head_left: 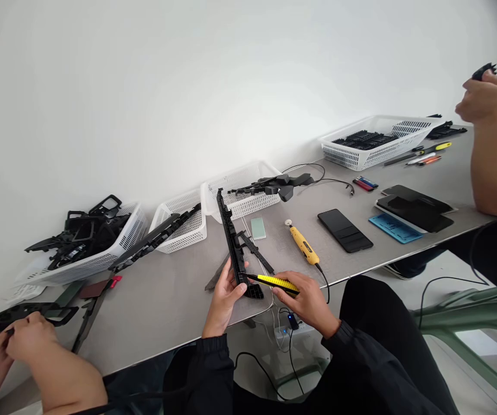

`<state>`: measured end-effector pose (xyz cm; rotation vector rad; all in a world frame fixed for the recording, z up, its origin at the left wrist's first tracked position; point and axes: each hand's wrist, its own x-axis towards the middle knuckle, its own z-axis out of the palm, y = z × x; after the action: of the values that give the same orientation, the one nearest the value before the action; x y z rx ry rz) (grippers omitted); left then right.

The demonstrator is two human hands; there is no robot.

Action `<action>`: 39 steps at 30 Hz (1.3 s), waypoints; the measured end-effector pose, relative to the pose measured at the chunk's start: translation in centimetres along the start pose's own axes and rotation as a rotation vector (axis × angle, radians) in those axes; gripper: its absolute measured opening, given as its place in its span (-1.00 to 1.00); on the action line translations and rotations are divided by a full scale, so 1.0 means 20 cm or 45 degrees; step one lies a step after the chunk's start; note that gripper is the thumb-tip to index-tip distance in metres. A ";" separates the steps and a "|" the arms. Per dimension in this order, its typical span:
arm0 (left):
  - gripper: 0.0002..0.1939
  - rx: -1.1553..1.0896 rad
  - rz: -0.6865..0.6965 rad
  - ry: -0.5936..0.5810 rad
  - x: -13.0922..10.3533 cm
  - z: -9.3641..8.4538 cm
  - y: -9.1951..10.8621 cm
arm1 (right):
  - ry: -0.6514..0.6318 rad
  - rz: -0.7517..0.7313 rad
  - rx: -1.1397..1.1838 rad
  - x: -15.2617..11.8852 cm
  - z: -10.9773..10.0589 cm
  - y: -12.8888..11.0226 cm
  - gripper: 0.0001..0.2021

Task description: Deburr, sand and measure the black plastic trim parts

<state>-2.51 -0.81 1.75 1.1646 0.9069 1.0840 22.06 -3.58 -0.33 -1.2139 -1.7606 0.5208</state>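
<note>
My left hand [225, 302] is closed round the lower part of a long black plastic trim part [230, 233], which stands up at a slant over the table edge. In my right hand [307, 300] is a yellow-handled tool [277, 282] with a slim dark tip; its exact kind cannot be made out. The tip meets the trim part just above my left thumb. Behind the trim part lies a smaller black plastic strip [257, 252]. A pale green block [258, 228] and a yellow rotary tool [304, 245] with a cord lie to the right.
White baskets [179, 242] with black plastic parts line the wall, and another basket [339, 155] stands far right. A phone [345, 230] and a blue case [395, 227] lie on the table [166, 311]. Co-workers' hands [32, 340] hold parts at both sides. Cables hang below the edge.
</note>
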 end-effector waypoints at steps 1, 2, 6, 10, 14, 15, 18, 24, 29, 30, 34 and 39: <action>-0.07 0.002 -0.001 0.000 0.00 0.00 0.00 | -0.001 0.000 -0.005 0.00 0.00 0.00 -0.81; -0.07 0.004 -0.002 -0.001 0.00 0.00 0.00 | 0.003 0.004 -0.007 0.00 0.00 0.00 -0.80; -0.08 0.004 0.009 0.000 0.00 0.01 0.01 | 0.039 0.038 0.008 0.00 0.00 0.01 -0.80; -0.04 -0.017 -0.011 0.013 0.00 0.01 0.01 | 0.001 0.008 0.012 0.00 0.00 0.01 -0.80; -0.01 -0.017 -0.035 0.017 0.00 0.01 0.01 | 0.020 0.026 -0.001 0.00 0.00 0.00 -0.80; -0.01 -0.009 -0.035 0.009 0.00 0.01 0.01 | 0.032 0.037 0.000 0.00 0.00 0.00 -0.80; 0.02 0.027 -0.016 -0.034 -0.01 0.00 0.01 | 0.054 0.043 0.004 0.00 0.01 0.00 -0.81; 0.04 0.096 0.029 -0.073 -0.01 0.00 0.00 | 0.047 0.064 0.040 0.00 0.00 0.00 -0.82; -0.07 0.061 0.005 -0.034 0.00 0.00 0.00 | -0.023 0.022 0.092 0.00 -0.02 0.00 -0.83; -0.09 0.058 0.002 -0.029 0.00 0.00 0.00 | -0.037 0.010 0.084 0.00 -0.03 0.00 -0.84; -0.14 0.062 -0.005 -0.030 0.00 0.00 0.00 | -0.055 -0.010 0.058 0.00 -0.02 -0.01 -0.87; -0.17 0.063 -0.022 0.000 -0.01 0.01 0.02 | -0.068 -0.004 0.099 0.00 -0.03 -0.01 -0.87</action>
<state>-2.39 -0.99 2.21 1.1954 0.9468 1.0532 22.39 -3.66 0.12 -1.1519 -1.7704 0.6195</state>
